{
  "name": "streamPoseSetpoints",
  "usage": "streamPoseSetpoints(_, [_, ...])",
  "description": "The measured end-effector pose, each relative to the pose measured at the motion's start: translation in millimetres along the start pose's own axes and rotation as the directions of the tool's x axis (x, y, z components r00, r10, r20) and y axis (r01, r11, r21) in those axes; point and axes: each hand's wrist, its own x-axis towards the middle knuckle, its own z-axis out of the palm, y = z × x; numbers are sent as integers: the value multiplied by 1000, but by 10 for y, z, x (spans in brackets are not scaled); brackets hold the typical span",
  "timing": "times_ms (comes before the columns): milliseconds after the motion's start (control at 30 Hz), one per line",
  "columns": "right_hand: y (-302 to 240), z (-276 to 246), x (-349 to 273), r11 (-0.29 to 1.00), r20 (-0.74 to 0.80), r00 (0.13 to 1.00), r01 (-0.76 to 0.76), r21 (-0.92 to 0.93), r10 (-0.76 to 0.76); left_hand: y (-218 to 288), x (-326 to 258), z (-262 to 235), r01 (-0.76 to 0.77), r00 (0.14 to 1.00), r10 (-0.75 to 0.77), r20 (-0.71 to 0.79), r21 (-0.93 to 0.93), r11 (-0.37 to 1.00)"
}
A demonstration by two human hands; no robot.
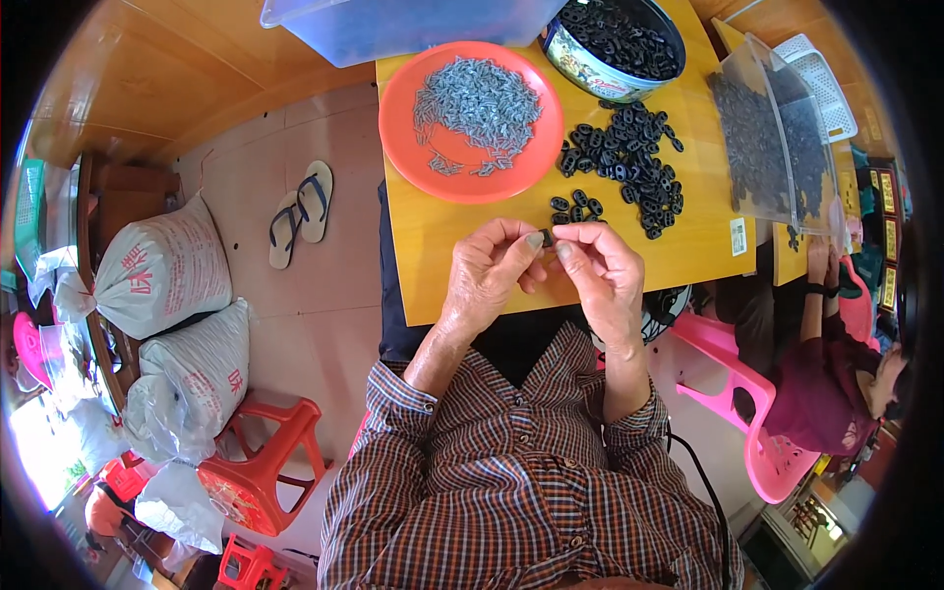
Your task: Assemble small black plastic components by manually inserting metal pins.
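Note:
Just past the table's near edge, my left hand (pixel 489 267) and my right hand (pixel 602 269) meet fingertip to fingertip. Both pinch one small black part (pixel 547 238) between thumbs and forefingers; the fingertips cover most of it. Beyond them lies a small group of black oval pieces (pixel 576 208), and a larger loose heap of black pieces (pixel 629 157) with holes spreads to the right. An orange plate (pixel 398 157) sits ahead of my left hand, carrying a pile of small grey slender pieces (pixel 482 106).
A round tin (pixel 610 81) full of black pieces stands at the back, beside a translucent blue bin (pixel 344 29). To the right, a clear bin (pixel 747 211) holds more pieces near a seated person (pixel 826 383). White sacks (pixel 172 261), sandals (pixel 313 202) and a red stool (pixel 261 462) are at left.

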Motion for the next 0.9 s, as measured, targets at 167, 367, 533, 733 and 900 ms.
streamPoseSetpoints(167, [-31,-32,38,979,21,982,-188,77,187,4,23,-9,22,999,-22,30,-5,1000])
streamPoseSetpoints(367, [-24,-77,59,986,107,980,-167,-9,167,50,18,-4,29,997,-33,66,59,998])
streamPoseSetpoints(533, [-81,-51,93,982,95,978,-185,-36,188,41,3,-23,-133,990,138,-3,268,954])
streamPoseSetpoints(733, [3,-9,125,976,17,976,-217,-1,217,287,187,-203,-376,738,673,50,859,348])
streamPoseSetpoints(900, [30,23,141,974,-8,974,-227,8,227,480,269,-307,-279,743,614,267,957,-78])
